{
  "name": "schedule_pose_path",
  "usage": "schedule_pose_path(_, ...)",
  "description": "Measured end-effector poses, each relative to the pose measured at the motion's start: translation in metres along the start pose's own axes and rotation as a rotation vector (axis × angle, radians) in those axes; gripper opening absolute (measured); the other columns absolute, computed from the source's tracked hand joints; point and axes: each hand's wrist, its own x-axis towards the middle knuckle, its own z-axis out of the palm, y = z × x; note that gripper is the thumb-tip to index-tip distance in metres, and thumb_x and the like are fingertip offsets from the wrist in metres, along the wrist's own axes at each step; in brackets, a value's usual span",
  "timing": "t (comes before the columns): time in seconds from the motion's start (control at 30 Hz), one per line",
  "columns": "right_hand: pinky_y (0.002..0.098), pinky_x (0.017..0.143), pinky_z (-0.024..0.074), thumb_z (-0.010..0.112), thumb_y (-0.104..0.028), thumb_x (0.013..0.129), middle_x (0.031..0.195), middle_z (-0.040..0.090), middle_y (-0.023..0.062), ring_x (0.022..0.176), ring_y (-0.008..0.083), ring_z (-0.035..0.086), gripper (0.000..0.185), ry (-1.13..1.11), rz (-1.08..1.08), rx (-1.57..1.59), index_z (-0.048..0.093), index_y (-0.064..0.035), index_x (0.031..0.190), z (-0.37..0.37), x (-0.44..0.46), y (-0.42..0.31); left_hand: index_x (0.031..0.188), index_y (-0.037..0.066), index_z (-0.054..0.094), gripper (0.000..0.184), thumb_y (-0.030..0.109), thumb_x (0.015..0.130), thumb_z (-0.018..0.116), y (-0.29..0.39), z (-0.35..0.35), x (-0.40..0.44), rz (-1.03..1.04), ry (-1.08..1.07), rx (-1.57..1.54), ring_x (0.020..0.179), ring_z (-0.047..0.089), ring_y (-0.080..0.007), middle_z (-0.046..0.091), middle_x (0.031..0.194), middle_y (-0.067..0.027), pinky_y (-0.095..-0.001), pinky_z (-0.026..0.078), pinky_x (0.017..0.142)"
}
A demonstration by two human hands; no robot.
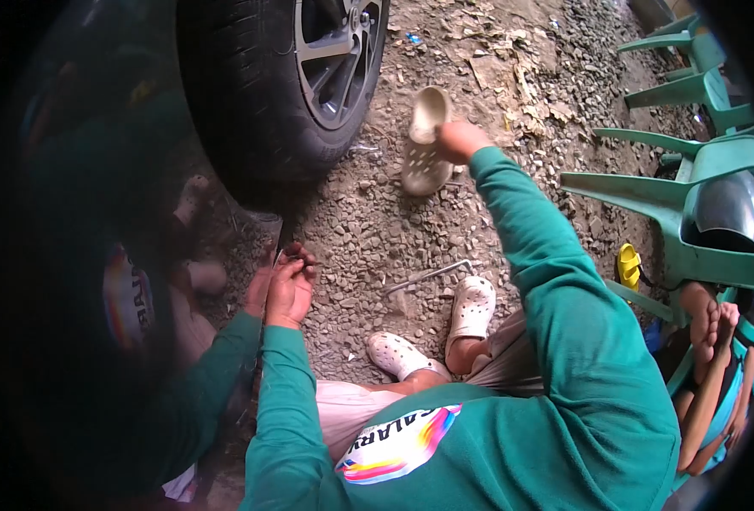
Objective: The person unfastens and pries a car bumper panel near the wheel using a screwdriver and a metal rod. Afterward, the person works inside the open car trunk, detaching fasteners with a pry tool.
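Observation:
My right hand (462,141) is stretched forward and closed on a beige clog (429,174) with holes in its top. The clog is held just above the gravel, beside the car wheel (249,102). My left hand (292,285) is at the lower edge of the shiny dark car body (138,358), behind the wheel. Its fingers are curled against that edge, and the panel mirrors the hand and sleeve. An L-shaped metal rod (428,278) lies on the gravel in front of my feet, which wear pale clogs (474,305).
Gravel (351,238) with dry leaves covers the ground. Several green plastic chairs (675,192) line the right side, one with a shiny rounded metal object (728,213) on it. A yellow clog (628,266) lies near them. Another person's bare feet (707,328) show at lower right.

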Motion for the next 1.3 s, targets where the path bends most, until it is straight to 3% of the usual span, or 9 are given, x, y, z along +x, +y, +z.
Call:
schedule_pose_path(0.07,0.0453,0.092,0.0511,0.062,-0.023,0.088,0.119,0.066,0.0194,0.107,0.0366,0.065,0.045,0.003,0.114,0.020,0.053,-0.0042,0.128,-0.030,-0.020,0.002,0.116,0.005,0.060,0.026,0.004,0.091,0.054,0.002,-0.004,0.002,0.006,-0.067,-0.104,0.089,0.055,-0.0169,0.062,0.104,-0.0061,-0.0281,0.047,0.077)
schedule_pose_path(0.27,0.0439,0.083,0.0547,0.054,-0.018,0.089,0.109,0.066,0.0265,0.096,0.0371,0.068,0.039,-0.154,-0.045,0.306,0.057,0.0091,0.116,-0.033,-0.022,-0.045,0.120,0.008,0.062,0.028,0.016,0.094,0.056,0.014,0.021,0.006,-0.045,-0.277,-0.518,0.081,0.049,-0.0151,0.064,0.104,-0.0081,-0.0271,0.042,0.069)
schedule_pose_path(0.33,0.0443,0.080,0.0559,0.058,-0.013,0.082,0.099,0.070,0.0229,0.090,0.0379,0.069,0.023,-0.041,-0.165,-0.019,0.070,0.0015,0.095,-0.055,-0.053,-0.081,0.110,0.006,0.061,0.022,0.019,0.094,0.055,0.013,0.017,0.009,-0.024,-0.257,-0.535,0.079,0.048,-0.0152,0.064,0.097,-0.0068,-0.0281,0.041,0.067)
schedule_pose_path(0.47,0.0446,0.080,0.0554,0.060,-0.017,0.082,0.096,0.071,0.0193,0.093,0.0353,0.069,0.021,0.062,-0.252,-0.032,0.071,-0.0038,0.093,-0.061,-0.067,-0.121,0.096,0.005,0.059,0.016,0.019,0.092,0.053,0.021,0.021,0.017,-0.042,-0.325,-0.764,0.074,0.042,-0.0155,0.054,0.081,-0.0025,-0.0293,0.037,0.063)
schedule_pose_path(0.57,0.0403,0.081,0.0541,0.066,-0.027,0.084,0.097,0.071,0.0159,0.090,0.0337,0.068,0.025,-0.193,-0.606,0.119,0.070,-0.0109,0.103,-0.056,-0.068,-0.147,0.096,0.005,0.058,0.015,0.017,0.092,0.049,0.023,0.003,0.034,-0.030,-0.346,-0.806,0.075,0.037,-0.0163,0.044,0.077,-0.0024,-0.0295,0.033,0.062)
schedule_pose_path(0.6,0.0364,0.081,0.0533,0.069,-0.025,0.085,0.096,0.072,0.0129,0.087,0.0263,0.069,0.028,-0.379,-0.581,0.408,0.069,-0.0086,0.108,-0.063,-0.078,-0.155,0.097,0.005,0.058,0.016,0.016,0.093,0.047,0.023,0.000,0.038,-0.021,-0.379,-0.798,0.076,0.036,-0.0166,0.044,0.078,-0.0031,-0.0294,0.033,0.062)
schedule_pose_path(0.77,0.0302,0.079,0.0518,0.072,-0.017,0.088,0.093,0.073,0.0055,0.084,0.0124,0.065,0.025,-0.266,-0.638,0.797,0.069,-0.0051,0.109,-0.059,-0.085,-0.179,0.089,0.004,0.049,0.011,0.010,0.094,0.043,0.021,0.009,0.036,-0.123,-0.342,-0.938,0.069,0.036,-0.0163,0.036,0.076,-0.0047,-0.0286,0.033,0.059)
schedule_pose_path(1.0,0.0289,0.077,0.0511,0.073,-0.022,0.088,0.087,0.072,0.0010,0.081,0.0092,0.063,0.025,-0.384,-0.597,1.006,0.072,-0.0062,0.108,-0.034,-0.079,-0.186,0.097,0.002,0.055,0.011,0.011,0.092,0.053,0.020,0.007,0.041,-0.041,-0.387,-0.777,0.070,0.042,-0.0130,0.047,0.078,-0.0033,-0.0276,0.035,0.061)
schedule_pose_path(1.3,0.0262,0.079,0.0503,0.074,-0.017,0.087,0.090,0.073,0.0036,0.086,0.0084,0.064,0.024,-0.345,-0.571,1.146,0.072,-0.0033,0.107,-0.022,-0.069,-0.187,0.087,0.006,0.053,0.008,0.010,0.093,0.050,0.022,0.009,0.038,-0.058,-0.377,-0.825,0.068,0.034,-0.0136,0.037,0.070,-0.0002,-0.0273,0.033,0.058)
